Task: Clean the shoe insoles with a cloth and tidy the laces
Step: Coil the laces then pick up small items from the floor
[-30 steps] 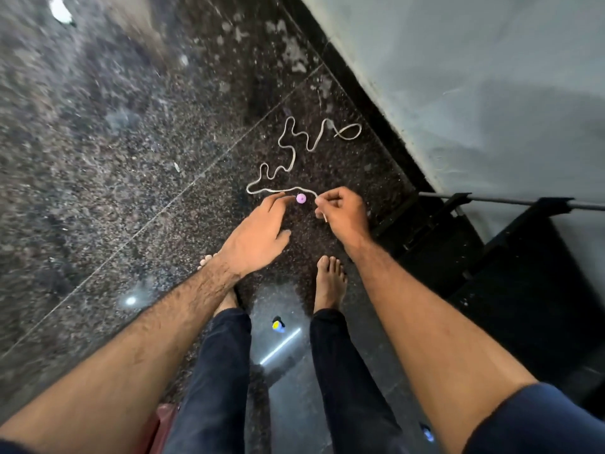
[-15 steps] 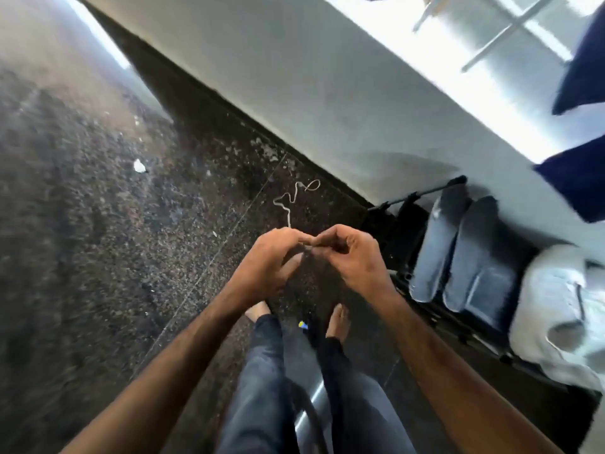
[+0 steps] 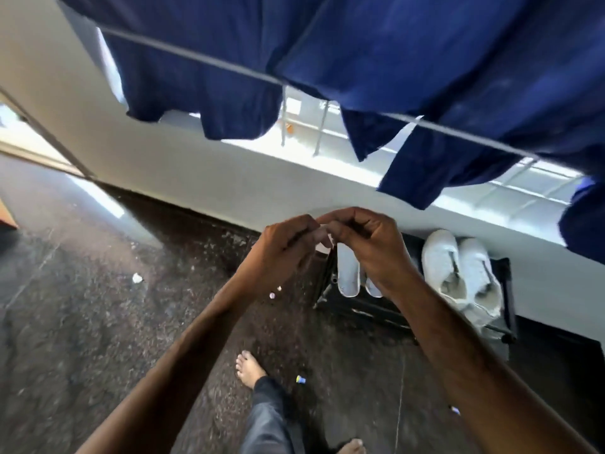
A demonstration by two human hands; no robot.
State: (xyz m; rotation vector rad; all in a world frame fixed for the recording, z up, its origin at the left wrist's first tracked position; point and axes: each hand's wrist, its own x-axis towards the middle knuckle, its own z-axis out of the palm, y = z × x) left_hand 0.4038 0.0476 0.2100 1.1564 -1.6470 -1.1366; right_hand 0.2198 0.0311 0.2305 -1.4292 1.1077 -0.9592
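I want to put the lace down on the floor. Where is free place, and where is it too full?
Free: the dark floor left of the left hand, with only a white scrap on it. Also the strip between the bare foot and the black rack; small bits lie there. Crowded: the rack, filled by the insoles and the white shoes.

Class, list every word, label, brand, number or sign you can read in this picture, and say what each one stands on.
None can be read. The white shoes, the insoles and the hanging blue clothes show no legible print, and the picture is blurred.
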